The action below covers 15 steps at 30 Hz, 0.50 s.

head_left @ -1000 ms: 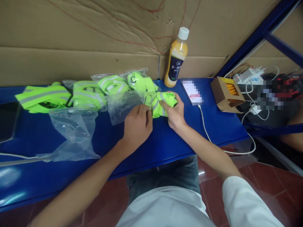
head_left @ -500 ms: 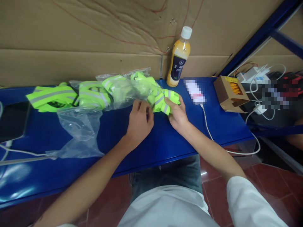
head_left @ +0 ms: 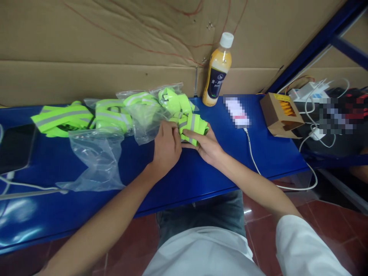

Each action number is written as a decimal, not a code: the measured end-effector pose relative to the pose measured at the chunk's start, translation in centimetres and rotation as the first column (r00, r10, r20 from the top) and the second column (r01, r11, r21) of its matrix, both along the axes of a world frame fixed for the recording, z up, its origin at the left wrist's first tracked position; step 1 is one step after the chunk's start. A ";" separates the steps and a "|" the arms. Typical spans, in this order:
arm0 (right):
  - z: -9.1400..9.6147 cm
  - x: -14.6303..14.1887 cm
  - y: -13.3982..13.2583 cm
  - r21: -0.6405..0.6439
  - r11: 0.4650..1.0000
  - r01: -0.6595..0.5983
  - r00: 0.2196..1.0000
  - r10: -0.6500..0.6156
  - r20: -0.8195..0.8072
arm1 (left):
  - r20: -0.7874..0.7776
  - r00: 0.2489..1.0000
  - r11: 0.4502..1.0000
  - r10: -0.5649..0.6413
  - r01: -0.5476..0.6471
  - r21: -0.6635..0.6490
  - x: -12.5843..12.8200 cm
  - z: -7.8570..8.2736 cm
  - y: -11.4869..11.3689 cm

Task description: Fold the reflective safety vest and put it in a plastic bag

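My right hand (head_left: 211,147) grips a folded bundle of neon yellow-green reflective straps (head_left: 193,124), its thumb across the front and its fingers behind. At the bundle's left end, my left hand (head_left: 167,145) is curled closed, its thumb and fingertips pinching the edge; the fingertips are partly hidden. Just behind lies a bagged strap bundle (head_left: 175,100) in clear plastic. More bagged neon bundles (head_left: 113,115) run leftward along the back of the blue table (head_left: 138,197). Farthest left is a loose-looking strap bundle (head_left: 63,119).
An empty-looking clear plastic bag (head_left: 96,161) lies in front of the row. A juice bottle (head_left: 217,73) stands against the cardboard wall. To the right are a phone (head_left: 236,111) with a white cable, a small cardboard box (head_left: 278,117) and a power strip (head_left: 309,92). A dark tablet-like device (head_left: 15,145) lies far left.
My right hand has brought the folded strap bundle left and slightly toward me. My left hand now meets its left end. The clear bag beside my left hand has shifted a little.
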State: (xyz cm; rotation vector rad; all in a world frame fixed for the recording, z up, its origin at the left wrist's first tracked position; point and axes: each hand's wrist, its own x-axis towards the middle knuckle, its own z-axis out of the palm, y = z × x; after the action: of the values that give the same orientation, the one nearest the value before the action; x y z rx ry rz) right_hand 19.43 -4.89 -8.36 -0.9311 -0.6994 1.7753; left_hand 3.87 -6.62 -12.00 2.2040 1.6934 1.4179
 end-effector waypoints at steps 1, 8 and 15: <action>-0.1 0.1 0.1 0.001 1.000 0.012 1.000 -0.012 -0.015 | -0.004 1.000 1.000 -0.016 0.016 -0.002 0.0 0.1 0.0; -0.4 1.0 1.5 -0.072 0.985 0.155 0.984 -0.160 -0.074 | -0.013 0.995 0.993 -0.095 0.094 -0.078 0.4 0.5 -0.3; -0.8 0.8 1.5 -0.078 0.954 0.290 0.953 -0.295 -0.068 | 0.033 0.995 0.990 -0.092 0.095 -0.103 1.4 0.5 -0.8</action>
State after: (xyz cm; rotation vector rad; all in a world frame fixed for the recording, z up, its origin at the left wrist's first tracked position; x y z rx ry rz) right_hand 20.23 -3.35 -9.14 -0.9511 -0.4279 1.5693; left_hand 5.23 -7.41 -11.49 2.1671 1.5942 1.3010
